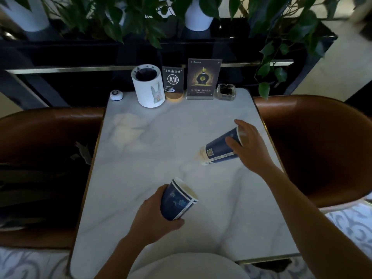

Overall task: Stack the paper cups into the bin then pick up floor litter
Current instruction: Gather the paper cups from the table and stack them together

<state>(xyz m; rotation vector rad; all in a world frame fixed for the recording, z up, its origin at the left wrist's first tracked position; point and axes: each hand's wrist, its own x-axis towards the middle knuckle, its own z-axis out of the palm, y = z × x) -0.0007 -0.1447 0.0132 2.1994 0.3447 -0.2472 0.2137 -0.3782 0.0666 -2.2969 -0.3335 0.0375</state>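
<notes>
Left hand (153,214) grips cup (177,200) | right hand (249,146) grips tilted cup (221,148)

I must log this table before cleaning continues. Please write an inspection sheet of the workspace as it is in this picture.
Surface: white marble table with gold edge, no spill seen.
Job's things: two blue paper cups; left cup tilted, right cup held nearly on its side; white rabbit bin upright at the far edge.
Clutter: call button, A10 sign, advert stand, glass ashtray.
Grippers: left hand and right hand, fingers closed on one cup each.
Cables: nothing seen.
Surroundings: brown chairs either side, plants behind, patterned carpet.
</notes>
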